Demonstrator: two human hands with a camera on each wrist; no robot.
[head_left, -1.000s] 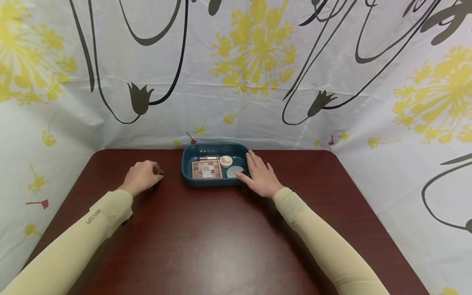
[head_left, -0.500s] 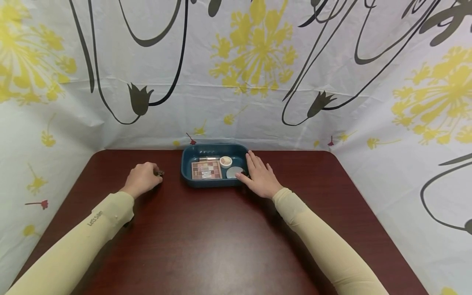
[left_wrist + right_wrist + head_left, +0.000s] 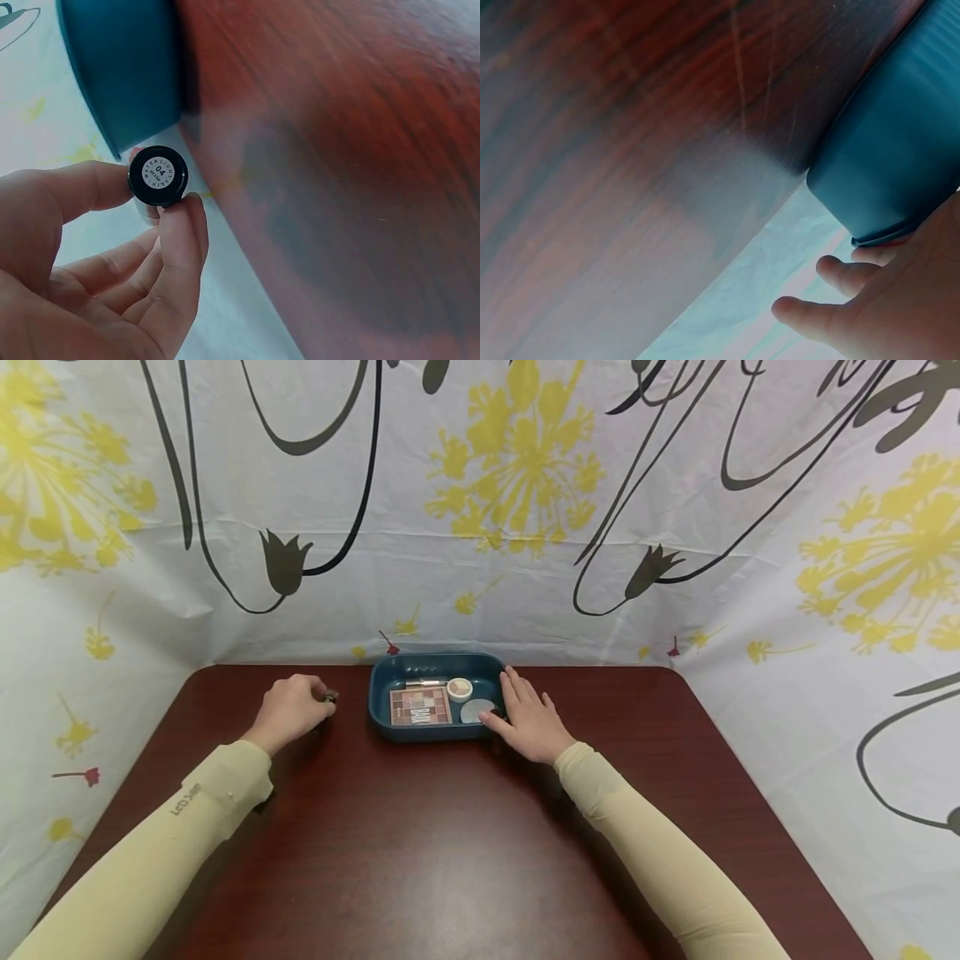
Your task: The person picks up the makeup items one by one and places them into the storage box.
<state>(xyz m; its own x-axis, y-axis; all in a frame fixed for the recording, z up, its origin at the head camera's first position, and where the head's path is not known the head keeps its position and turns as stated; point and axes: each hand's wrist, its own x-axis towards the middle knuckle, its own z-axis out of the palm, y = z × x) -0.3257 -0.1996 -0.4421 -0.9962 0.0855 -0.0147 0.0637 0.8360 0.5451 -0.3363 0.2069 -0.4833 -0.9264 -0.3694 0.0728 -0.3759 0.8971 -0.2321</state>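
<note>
My left hand (image 3: 288,710) pinches a small cosmetic tube (image 3: 157,176) between thumb and fingertips, left of a blue tray. The tube's black end faces the left wrist camera and bears a round white label marked 04; most of its body is hidden. On the right end of the blue tray (image 3: 420,732) rests my right hand (image 3: 534,722), its fingers straight along the rim and its thumb over the front corner. Inside the tray lie an eyeshadow palette (image 3: 420,706), a slim tube (image 3: 425,682), a round pot (image 3: 460,688) and a pale round disc (image 3: 476,711), partly covered by the thumb.
The dark reddish wooden table (image 3: 420,843) carries the tray near its back edge. A white cloth (image 3: 337,610) with yellow and grey flowers hangs behind the table and along both sides.
My left hand has shifted slightly away from me and up, carrying the small cosmetic tube with it. The right hand and the tray have stayed in place.
</note>
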